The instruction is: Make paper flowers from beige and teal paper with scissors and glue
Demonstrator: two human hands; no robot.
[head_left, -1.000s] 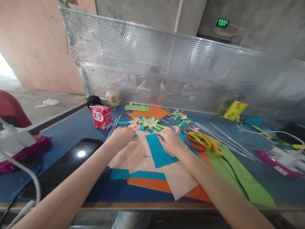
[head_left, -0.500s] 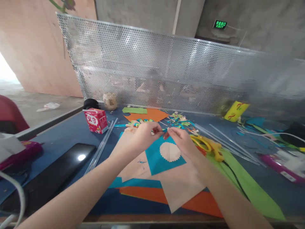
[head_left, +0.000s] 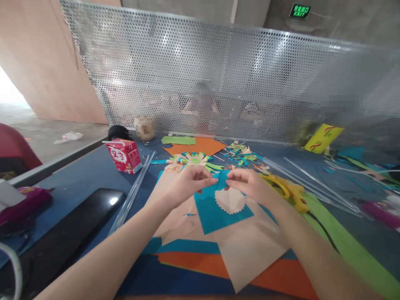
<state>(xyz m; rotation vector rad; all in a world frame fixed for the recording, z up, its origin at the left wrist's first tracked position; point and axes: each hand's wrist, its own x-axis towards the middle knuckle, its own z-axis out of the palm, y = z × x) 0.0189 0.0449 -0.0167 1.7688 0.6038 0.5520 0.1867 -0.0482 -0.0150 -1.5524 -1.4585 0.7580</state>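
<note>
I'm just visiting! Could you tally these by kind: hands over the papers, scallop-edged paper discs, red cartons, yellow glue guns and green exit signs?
Hands over the papers: 2 (left hand, right hand)
Scallop-edged disc: 1
Red carton: 1
Yellow glue gun: 1
Green exit sign: 1
Total: 6

smooth, matt teal paper sheet point(head_left: 208, 218), paper disc point(head_left: 229, 202) on it just as matt, shiny clear plastic sticks point(head_left: 133, 193) left of the sheet, phone point(head_left: 83, 223) further left — super glossy, plastic glue gun point(head_left: 298, 198) to the sheet's right, perforated metal panel point(head_left: 175, 71) behind it — kinda gleamy
</note>
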